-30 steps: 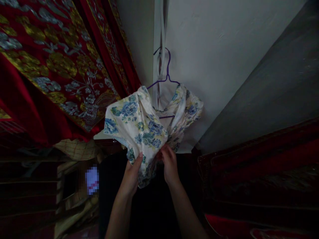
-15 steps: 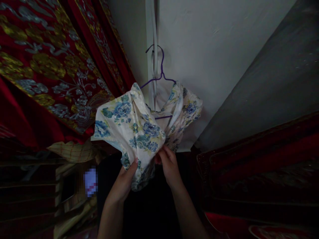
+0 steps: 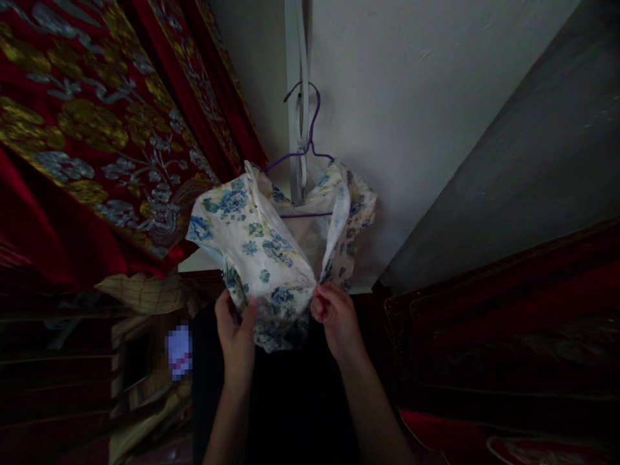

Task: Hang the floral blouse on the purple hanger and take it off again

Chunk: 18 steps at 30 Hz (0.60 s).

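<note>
A white short-sleeved blouse with blue flowers and green leaves hangs on a purple hanger, its front neckline falling open in a V. At the bottom of that V, my right hand pinches the front edge between thumb and fingers. My left hand is at the blouse's lower left side, thumb against the printed cloth and fingers apart from it by the side edge. The fingertips there are partly lost in shadow.
A pale strap runs down the wall behind the hanger. Red cloth with gold and silver embroidery hangs at the left. Below it are a checked cloth and a blurred-out pale blue patch. Dark red panels stand at the right.
The blouse front has swung left and flattened, and the neckline gapes wider. My left hand has shifted left and up, its thumb and fingers spreading. My right hand still pinches the front edge.
</note>
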Each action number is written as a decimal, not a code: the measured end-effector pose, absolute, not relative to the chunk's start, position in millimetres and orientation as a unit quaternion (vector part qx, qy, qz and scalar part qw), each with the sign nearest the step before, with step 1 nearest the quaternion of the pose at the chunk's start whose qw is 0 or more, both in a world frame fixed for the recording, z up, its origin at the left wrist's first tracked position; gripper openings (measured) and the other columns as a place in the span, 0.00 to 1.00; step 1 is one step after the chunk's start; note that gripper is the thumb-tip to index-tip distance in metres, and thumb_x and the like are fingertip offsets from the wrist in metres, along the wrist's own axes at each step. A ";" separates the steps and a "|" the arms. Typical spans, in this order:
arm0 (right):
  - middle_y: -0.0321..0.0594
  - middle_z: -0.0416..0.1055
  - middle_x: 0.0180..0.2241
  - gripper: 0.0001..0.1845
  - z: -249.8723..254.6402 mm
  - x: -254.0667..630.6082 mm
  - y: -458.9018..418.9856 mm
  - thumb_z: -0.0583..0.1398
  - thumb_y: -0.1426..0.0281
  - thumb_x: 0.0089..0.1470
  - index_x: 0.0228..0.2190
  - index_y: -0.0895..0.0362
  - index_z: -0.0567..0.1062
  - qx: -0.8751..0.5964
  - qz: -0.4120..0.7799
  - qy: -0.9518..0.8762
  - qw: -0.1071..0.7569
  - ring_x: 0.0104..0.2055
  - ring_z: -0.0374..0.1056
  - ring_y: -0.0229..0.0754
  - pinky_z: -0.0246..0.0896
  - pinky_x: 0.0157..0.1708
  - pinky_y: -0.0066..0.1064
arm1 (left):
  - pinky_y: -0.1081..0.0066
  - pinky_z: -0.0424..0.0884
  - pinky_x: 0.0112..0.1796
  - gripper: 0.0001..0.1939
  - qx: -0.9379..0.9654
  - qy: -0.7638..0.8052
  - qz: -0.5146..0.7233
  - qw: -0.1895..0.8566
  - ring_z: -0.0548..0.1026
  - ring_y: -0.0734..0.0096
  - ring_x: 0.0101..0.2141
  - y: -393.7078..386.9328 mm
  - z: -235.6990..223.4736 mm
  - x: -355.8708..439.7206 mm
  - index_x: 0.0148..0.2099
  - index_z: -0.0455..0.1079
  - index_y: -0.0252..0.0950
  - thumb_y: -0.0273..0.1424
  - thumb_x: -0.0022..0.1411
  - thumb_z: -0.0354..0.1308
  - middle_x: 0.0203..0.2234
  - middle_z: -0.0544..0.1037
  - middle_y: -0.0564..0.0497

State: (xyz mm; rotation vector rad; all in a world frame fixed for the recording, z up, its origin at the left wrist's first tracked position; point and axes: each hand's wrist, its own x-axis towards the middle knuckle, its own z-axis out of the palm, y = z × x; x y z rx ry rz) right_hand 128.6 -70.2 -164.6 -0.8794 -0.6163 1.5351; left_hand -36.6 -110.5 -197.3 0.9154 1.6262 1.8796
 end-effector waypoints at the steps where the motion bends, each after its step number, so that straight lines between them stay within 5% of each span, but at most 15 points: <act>1: 0.29 0.61 0.14 0.16 -162.8 130.1 -70.3 0.69 0.59 0.39 0.21 0.57 0.72 -0.379 0.667 -0.267 0.584 0.16 0.53 0.30 0.44 0.17 0.24 | 0.51 0.62 0.63 0.34 0.367 0.609 0.685 0.160 0.68 0.50 0.62 -110.3 -205.1 -34.3 0.63 0.67 0.38 0.40 0.56 0.70 0.62 0.69 0.39; 3: 0.30 0.61 0.13 0.17 -159.2 130.4 -71.1 0.69 0.58 0.39 0.21 0.58 0.73 -0.388 0.674 -0.302 0.551 0.15 0.53 0.30 0.43 0.17 0.24 | 0.53 0.62 0.63 0.32 0.448 0.604 0.653 0.095 0.66 0.53 0.63 -110.4 -216.8 -24.7 0.64 0.66 0.40 0.36 0.59 0.68 0.62 0.68 0.41; 6: 0.32 0.62 0.13 0.19 -155.0 125.2 -74.6 0.67 0.56 0.43 0.18 0.58 0.71 -0.396 0.680 -0.389 0.479 0.15 0.54 0.30 0.44 0.17 0.24 | 0.59 0.69 0.57 0.21 0.558 0.536 0.603 0.195 0.74 0.59 0.55 -104.7 -220.6 -4.7 0.60 0.69 0.39 0.31 0.65 0.60 0.55 0.75 0.43; 10: 0.32 0.61 0.12 0.21 -153.7 122.8 -77.5 0.64 0.54 0.47 0.18 0.57 0.70 -0.396 0.669 -0.449 0.440 0.14 0.55 0.31 0.46 0.18 0.25 | 0.70 0.72 0.40 0.07 0.595 0.491 0.585 0.252 0.78 0.66 0.36 -86.8 -208.5 9.0 0.41 0.75 0.36 0.29 0.66 0.55 0.34 0.80 0.49; 18: 0.30 0.60 0.12 0.17 -84.9 145.8 -2.7 0.65 0.57 0.49 0.21 0.58 0.74 -0.380 0.542 -0.459 0.592 0.14 0.54 0.30 0.43 0.16 0.24 | 0.71 0.69 0.34 0.10 0.598 0.525 0.514 0.320 0.76 0.66 0.30 -78.9 -229.2 21.6 0.33 0.77 0.35 0.31 0.65 0.58 0.27 0.78 0.49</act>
